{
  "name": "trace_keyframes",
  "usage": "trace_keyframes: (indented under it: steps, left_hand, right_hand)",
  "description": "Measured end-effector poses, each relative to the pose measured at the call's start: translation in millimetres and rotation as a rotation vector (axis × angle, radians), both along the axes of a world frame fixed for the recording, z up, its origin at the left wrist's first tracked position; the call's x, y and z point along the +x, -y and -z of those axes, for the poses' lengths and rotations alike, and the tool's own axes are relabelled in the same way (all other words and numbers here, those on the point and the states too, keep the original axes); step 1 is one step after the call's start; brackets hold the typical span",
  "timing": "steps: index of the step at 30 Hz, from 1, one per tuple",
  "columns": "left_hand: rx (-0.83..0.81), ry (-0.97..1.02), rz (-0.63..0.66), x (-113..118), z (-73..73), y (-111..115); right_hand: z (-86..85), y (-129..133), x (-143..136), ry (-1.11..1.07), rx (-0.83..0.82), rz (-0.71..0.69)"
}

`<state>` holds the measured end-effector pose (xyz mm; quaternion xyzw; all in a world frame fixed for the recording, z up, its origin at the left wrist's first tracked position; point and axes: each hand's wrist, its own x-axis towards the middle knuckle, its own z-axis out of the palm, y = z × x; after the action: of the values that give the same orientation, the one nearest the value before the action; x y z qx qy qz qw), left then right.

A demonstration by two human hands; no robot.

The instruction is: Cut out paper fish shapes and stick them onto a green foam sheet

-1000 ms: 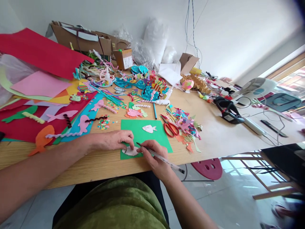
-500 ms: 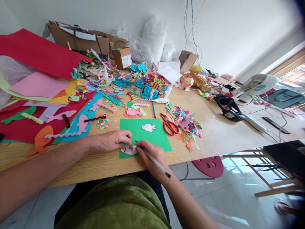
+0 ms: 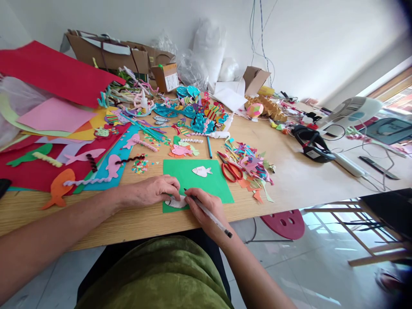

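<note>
A green sheet of paper (image 3: 212, 189) lies on the table in front of me. On its lower left corner is a white paper fish cutout (image 3: 174, 201), partly covered by my hands. My left hand (image 3: 162, 189) has its fingers bent together and pressed down on that fish. In my right hand (image 3: 206, 206) a pen (image 3: 212, 219) with a clear barrel is gripped, its tip by the fish's upper edge near my left fingers. A second white fish cutout (image 3: 202, 171) with pink spots lies higher on the green sheet, untouched by either hand.
Red-handled scissors (image 3: 232, 172) and a pile of paper scraps (image 3: 251, 161) lie right of the sheet. Beyond it are a blue marker (image 3: 209, 148) and pink paper fish (image 3: 180, 150). Coloured sheets (image 3: 28, 171) with more fish cover the left. A black headset (image 3: 312, 146) sits at right.
The view has shifted slightly. My left hand stays on the fish, and the pen stays in my right hand with its tip at nearly the same spot.
</note>
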<state>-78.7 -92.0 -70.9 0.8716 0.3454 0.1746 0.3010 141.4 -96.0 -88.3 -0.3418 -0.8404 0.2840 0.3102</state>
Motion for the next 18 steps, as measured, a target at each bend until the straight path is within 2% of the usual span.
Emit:
trace_keyframes:
  steps: [12,18]
  left_hand:
    - [0.121,-0.034,0.024,1.5,5.9,5.5]
    - [0.185,-0.08,0.025,3.6,8.3,10.1]
  right_hand:
    - [3.2,-2.8,-1.3,-0.011,0.021,0.001]
    - [3.4,-7.8,-0.9,0.052,0.033,-0.09]
